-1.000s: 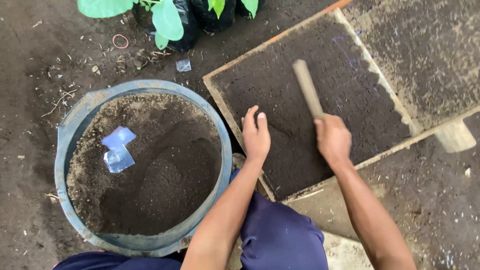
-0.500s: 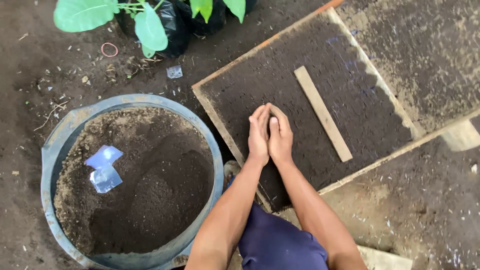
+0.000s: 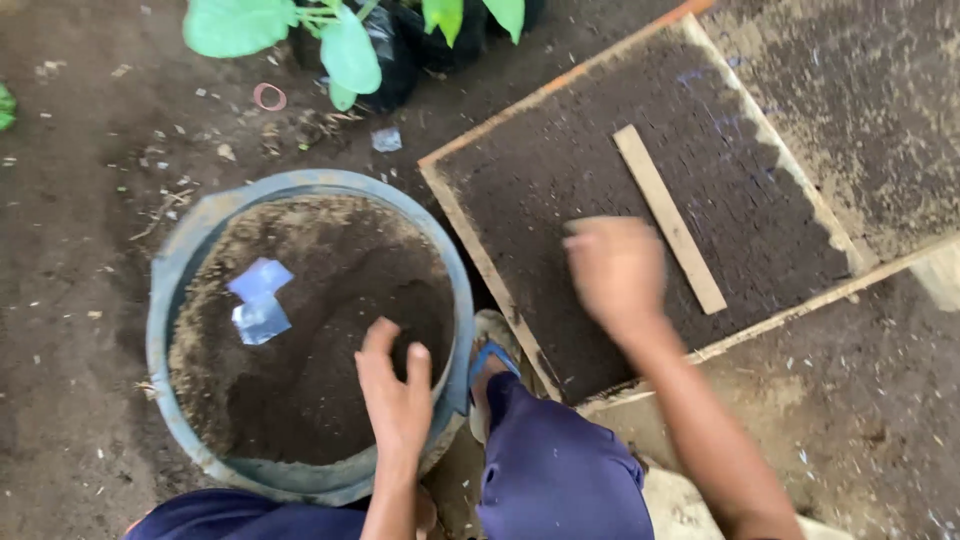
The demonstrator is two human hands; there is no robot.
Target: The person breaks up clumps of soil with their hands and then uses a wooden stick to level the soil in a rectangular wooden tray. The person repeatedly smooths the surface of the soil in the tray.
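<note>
The hands were pressed together over the tray half a second ago; now they are apart. The left hand [image 3: 395, 395] is open and empty over the soil in the tub [image 3: 180, 270]. The right hand [image 3: 618, 270], blurred, looks open and empty above the tray [image 3: 480, 235], already filled level. The stick [image 3: 668, 217] lies on it. The tub rim almost touches the tray edge.

left hand [image 3: 395, 395]: fingers spread, palm down, over the dark soil in the round blue tub [image 3: 180, 270], at its right side
right hand [image 3: 617, 270]: blurred, open, above the soil-filled wooden tray [image 3: 480, 245]
wooden slat [image 3: 668, 217]: lies flat on the tray's soil, just right of the right hand
plastic scraps [image 3: 260, 300]: two pale pieces on the tub's soil, left of the left hand
leafy plant [image 3: 345, 45]: in a black bag beyond the tub, on the dirt floor [image 3: 70, 200]
</note>
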